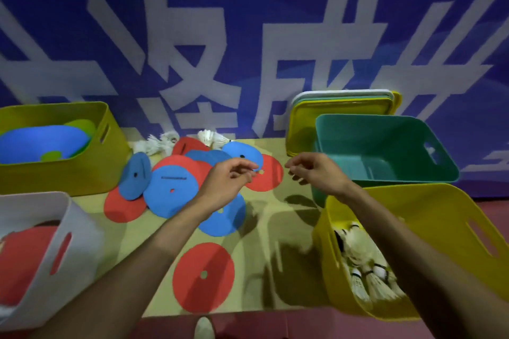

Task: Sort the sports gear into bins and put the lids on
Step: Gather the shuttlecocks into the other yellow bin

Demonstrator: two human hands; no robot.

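**Both hands hover empty over scattered discs as sorting goes on**

On my feed, the person's left hand point(228, 177) hangs above the heap of red and blue flat discs point(172, 190) on the beige mat point(275, 228). Its fingers are half curled, thumb and forefinger close together, and I see nothing between them. The right hand point(316, 172) floats just beside it, in front of the teal bin point(371, 140). Its fingers are loosely curled too, with nothing in them that I can make out.

One red disc point(203, 278) lies apart from the heap, nearer the camera. Loose shuttlecocks point(159, 144) sit behind the heap, against the blue banner wall point(248, 36).

At far left, an olive-yellow bin point(55, 176) holds blue and green discs. Below it, a white bin point(80, 228) holds red ones.

The teal bin at right shows a bare bottom. A bright yellow bin point(440, 215) in front of it, tilted toward me, carries more shuttlecocks point(366, 270). The stacked lids point(303, 124) lean upright against the wall behind the teal bin, and none is on a bin.
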